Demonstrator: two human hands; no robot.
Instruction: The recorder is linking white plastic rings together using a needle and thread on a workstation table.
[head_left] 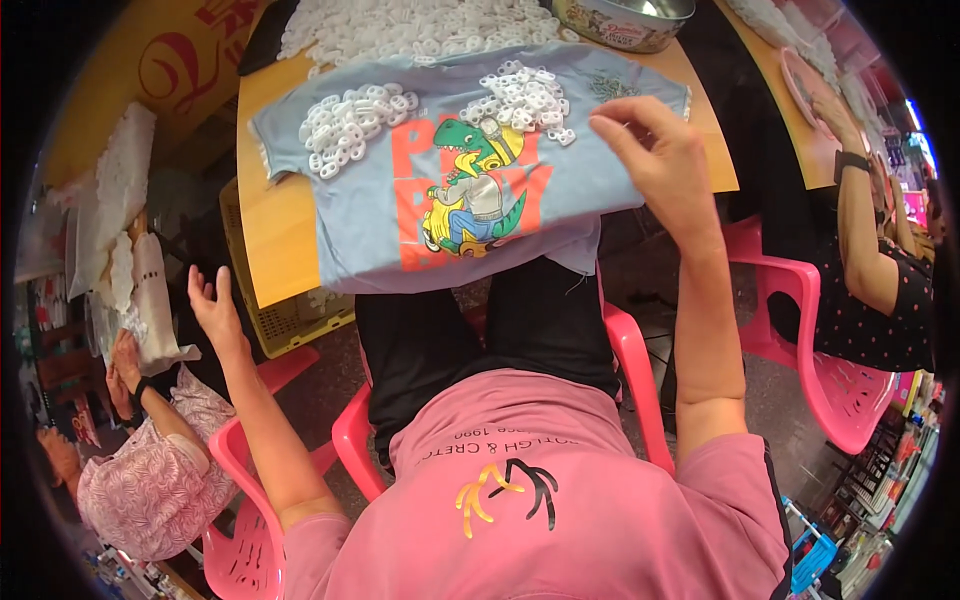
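A grey-blue T-shirt with a dinosaur-on-scooter print is spread over the table, its lower part hanging above my lap. Two heaps of small white plastic pieces with holes lie on it, a left heap and a right heap. Beside the right heap is a small patch of thin greenish-grey bits. Just above the shirt's right side, my right hand has thumb and forefinger drawn together; anything between the tips is too small to make out. My left hand is off the table's left edge, fingers apart, holding nothing.
Many more white pieces cover the far end of the wooden table, beside a round tin. A yellow crate stands below left. Co-workers sit on both sides, near pink chairs; one has a hand by white bags.
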